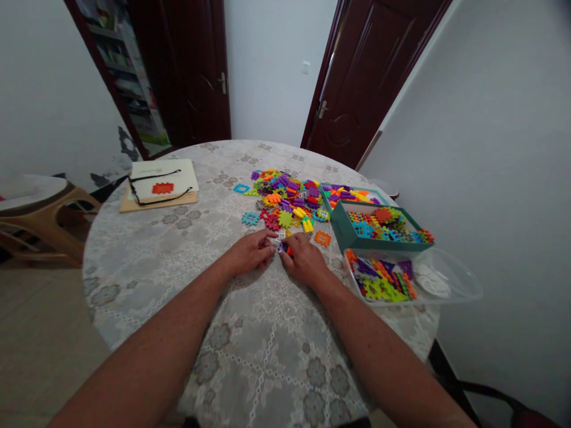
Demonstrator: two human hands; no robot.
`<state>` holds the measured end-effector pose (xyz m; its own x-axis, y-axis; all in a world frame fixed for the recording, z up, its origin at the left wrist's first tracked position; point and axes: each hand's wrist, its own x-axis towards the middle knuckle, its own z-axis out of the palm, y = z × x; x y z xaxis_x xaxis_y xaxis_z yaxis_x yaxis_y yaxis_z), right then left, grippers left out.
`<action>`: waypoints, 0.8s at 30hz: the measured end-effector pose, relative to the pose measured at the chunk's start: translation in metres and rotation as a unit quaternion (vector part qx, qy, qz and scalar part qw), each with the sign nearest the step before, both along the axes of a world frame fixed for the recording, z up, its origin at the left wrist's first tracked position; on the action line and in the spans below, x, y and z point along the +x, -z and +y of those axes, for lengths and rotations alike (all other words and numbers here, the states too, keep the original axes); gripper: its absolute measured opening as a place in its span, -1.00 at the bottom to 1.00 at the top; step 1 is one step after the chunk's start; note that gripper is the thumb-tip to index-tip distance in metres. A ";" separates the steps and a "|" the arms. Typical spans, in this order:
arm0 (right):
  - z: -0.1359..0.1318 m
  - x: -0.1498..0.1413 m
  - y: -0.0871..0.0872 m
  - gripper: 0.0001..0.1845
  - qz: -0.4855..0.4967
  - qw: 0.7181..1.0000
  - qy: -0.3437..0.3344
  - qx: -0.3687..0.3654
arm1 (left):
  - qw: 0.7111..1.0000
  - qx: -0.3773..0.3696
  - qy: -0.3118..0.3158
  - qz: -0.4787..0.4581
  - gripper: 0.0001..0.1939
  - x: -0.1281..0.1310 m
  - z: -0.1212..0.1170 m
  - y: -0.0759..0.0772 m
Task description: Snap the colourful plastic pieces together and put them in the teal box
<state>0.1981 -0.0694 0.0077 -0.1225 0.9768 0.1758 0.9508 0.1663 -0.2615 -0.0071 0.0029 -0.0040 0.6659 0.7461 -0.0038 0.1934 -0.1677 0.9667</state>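
Note:
My left hand (250,253) rests over the table, index finger stretched out and the other fingers loosely bent, with nothing visible in its grip. Just beyond its fingertips is a white interlocking plastic piece (281,235). My right hand (304,259) is closed around small plastic building pieces (281,248); bits of purple and orange show, and the rest is hidden by the fingers. In front of both hands spreads a mixed pile of colourful interlocking pieces (285,202). An orange square piece (322,238) lies beside my right hand, and a blue one (250,219) lies past my left.
At right stand a green box (357,241) of sorted pieces, another box (379,193) behind it, and a clear plastic tub (383,302) with pieces. Glasses (138,199) and a red-orange piece (163,188) lie on a pale book (187,175) at left.

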 end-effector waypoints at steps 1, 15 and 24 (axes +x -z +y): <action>-0.001 0.003 0.001 -0.65 0.022 0.999 -0.024 0.004 | 1.000 0.000 -0.004 0.002 -0.45 0.000 -0.001 -0.001; 0.029 0.024 -0.005 -0.63 0.119 0.973 0.152 0.127 | 0.998 0.040 -0.042 0.037 -0.60 0.003 -0.002 -0.003; 0.077 0.035 -0.011 -0.53 -0.015 0.965 0.261 0.017 | 0.960 0.222 -0.166 0.047 -0.74 0.000 0.006 0.000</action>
<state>0.2335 0.0076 0.0187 0.3788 0.9008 0.2123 0.9144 -0.3290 -0.2357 -0.0067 0.0084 -0.0039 0.4029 0.8589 0.3163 0.3899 -0.4737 0.7897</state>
